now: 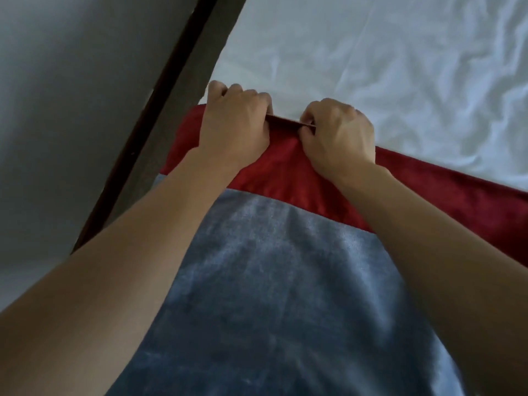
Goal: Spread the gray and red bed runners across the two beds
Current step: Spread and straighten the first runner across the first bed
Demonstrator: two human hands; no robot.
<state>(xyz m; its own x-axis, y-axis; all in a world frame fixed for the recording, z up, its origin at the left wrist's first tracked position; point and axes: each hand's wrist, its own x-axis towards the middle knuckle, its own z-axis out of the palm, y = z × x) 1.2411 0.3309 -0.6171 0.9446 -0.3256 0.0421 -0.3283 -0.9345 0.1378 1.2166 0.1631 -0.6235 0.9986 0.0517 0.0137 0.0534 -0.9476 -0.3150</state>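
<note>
Over the white bed [371, 67], both hands, left hand [237, 124] and right hand [340, 135] (knuckles up), apparently pinch the red runner [280, 172] edge with curled fingers.

The bed [385, 67] is covered by a white sheet [428, 90], creased and rumpled across its far side, smoother toward the near left corner; along its left edge runs a dark frame [160, 115], slanting from the top down to the lower left; beyond that lies a pale grey floor [57, 95]. Directly on the sheet lies the bed runner [271, 281], a broad grey velvety panel nearest the viewer with a red band [285, 172] at its far end; the red band stretches off to the right edge, flat against the white.
</note>
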